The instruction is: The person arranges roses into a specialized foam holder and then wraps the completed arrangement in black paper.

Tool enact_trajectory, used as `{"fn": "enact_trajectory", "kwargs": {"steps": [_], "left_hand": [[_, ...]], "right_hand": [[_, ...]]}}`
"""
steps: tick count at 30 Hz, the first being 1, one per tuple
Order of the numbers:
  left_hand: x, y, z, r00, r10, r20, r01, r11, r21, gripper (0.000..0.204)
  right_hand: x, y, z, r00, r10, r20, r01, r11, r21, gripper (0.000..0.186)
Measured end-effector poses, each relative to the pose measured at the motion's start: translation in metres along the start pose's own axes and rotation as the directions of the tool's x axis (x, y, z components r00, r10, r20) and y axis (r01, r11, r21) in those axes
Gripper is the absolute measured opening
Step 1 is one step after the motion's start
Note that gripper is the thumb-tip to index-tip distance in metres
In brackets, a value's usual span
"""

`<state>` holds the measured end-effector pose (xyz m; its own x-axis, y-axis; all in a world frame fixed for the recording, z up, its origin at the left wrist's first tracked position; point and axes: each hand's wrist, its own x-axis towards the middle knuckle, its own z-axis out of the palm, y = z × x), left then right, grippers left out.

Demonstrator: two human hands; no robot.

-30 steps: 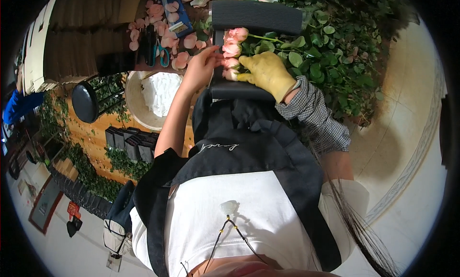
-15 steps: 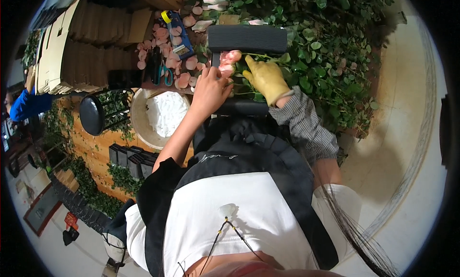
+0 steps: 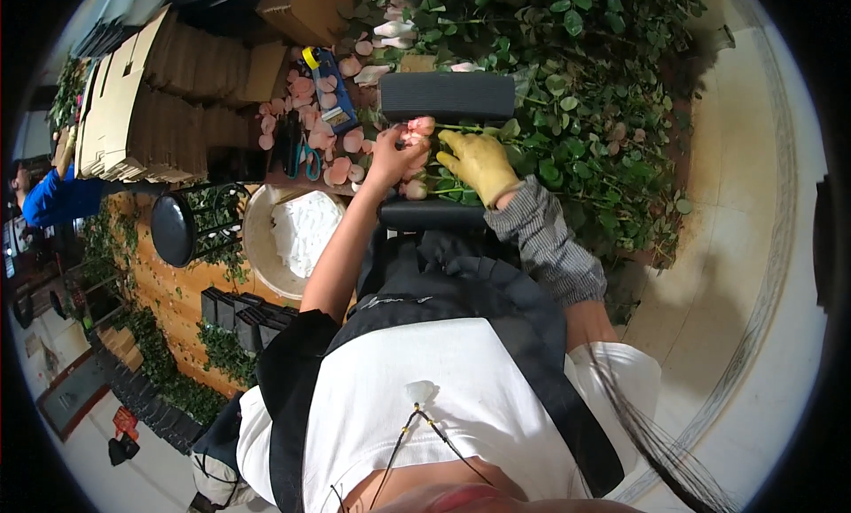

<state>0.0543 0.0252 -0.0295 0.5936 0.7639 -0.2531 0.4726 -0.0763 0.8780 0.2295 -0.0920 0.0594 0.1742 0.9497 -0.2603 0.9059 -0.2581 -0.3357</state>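
Observation:
Pink roses (image 3: pixel 421 125) lie side by side between two dark padded bars, the far ribbed bar (image 3: pixel 448 96) and the near black bar (image 3: pixel 433 215). Their green stems run to the right. My bare left hand (image 3: pixel 387 158) is at the left of the blooms, its fingers curled around the middle ones. A paler bloom (image 3: pixel 414 189) shows just below its fingertips. Over the stems, right beside the blooms, rests my right hand (image 3: pixel 481 165) in a yellow glove. Its thumb and forefinger are apart, and I see nothing gripped between them.
Leafy rose stems (image 3: pixel 585 105) pile up at the right. Loose petals (image 3: pixel 341 170), scissors (image 3: pixel 309 161) and a blue box (image 3: pixel 335 96) lie to the left, near stacked cardboard (image 3: pixel 168 96). Below stand a white-filled tub (image 3: pixel 259 247) and a black stool (image 3: pixel 173 227). Someone's blue sleeve (image 3: pixel 62 196) shows far left.
The whole view has shifted slightly. My left hand has drawn to the left side of the blooms, uncovering the nearest one. My gloved hand remains beside the stems.

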Motion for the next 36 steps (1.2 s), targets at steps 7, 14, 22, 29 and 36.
{"fn": "enact_trajectory", "kwargs": {"steps": [7,14,22,29,36], "left_hand": [[-0.001,-0.015,0.001,0.98,0.194,-0.037,-0.185,0.969,0.165,0.052],[0.001,-0.03,0.009,0.992,0.051,-0.112,-0.016,0.955,0.295,0.064],[0.001,-0.015,-0.001,1.0,0.01,-0.017,-0.01,1.0,-0.03,0.047],[-0.013,-0.008,-0.026,0.951,-0.133,0.28,0.161,0.984,-0.079,0.086],[-0.004,-0.062,-0.028,0.961,0.105,0.257,-0.155,0.97,0.187,0.093]], "right_hand": [[0.007,0.001,-0.001,0.963,-0.032,-0.267,0.228,0.621,0.75,0.032],[0.023,-0.021,0.026,0.947,-0.047,-0.317,0.025,0.997,-0.072,0.023],[-0.01,-0.026,-0.006,0.963,-0.051,-0.263,0.091,0.986,0.142,0.026],[-0.149,0.038,0.041,0.976,0.015,0.218,-0.141,0.803,0.578,0.034],[-0.185,0.03,0.002,0.929,-0.368,0.046,-0.107,-0.148,0.983,0.06]]}}
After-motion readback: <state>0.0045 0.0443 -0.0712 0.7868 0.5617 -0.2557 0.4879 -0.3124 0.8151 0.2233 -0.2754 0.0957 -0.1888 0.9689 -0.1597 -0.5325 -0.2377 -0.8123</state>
